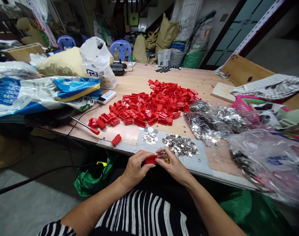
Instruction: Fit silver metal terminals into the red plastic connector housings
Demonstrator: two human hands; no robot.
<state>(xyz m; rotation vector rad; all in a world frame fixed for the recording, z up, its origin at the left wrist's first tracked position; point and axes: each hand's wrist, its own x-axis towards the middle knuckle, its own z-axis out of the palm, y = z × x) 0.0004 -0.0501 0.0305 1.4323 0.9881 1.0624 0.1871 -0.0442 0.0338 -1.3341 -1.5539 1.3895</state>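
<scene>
My left hand point(137, 166) grips a small red plastic case point(151, 159) at the table's front edge, its hollow side facing up. At the case's other end, the fingertips of my right hand point(171, 164) touch it. Tucked in that same hand is a small yellow-handled tool point(166, 160) with a thin metal shaft pointing up; its exact kind is unclear. Just beyond my hands, a pile of small silvery metal pieces point(180, 145) and a smaller heap of shiny metal bits point(149, 138) lie on a grey mat point(197, 161). A single red case point(116, 140) lies to the left.
A large heap of red plastic cases point(149, 108) covers mid-table. Clear bags of metal parts point(205, 124) and a pink basket point(242, 106) stand right. A red-handled screwdriver point(86, 126), a white device point(107, 97) and plastic sacks point(41, 93) are left. A cable point(41, 177) crosses below.
</scene>
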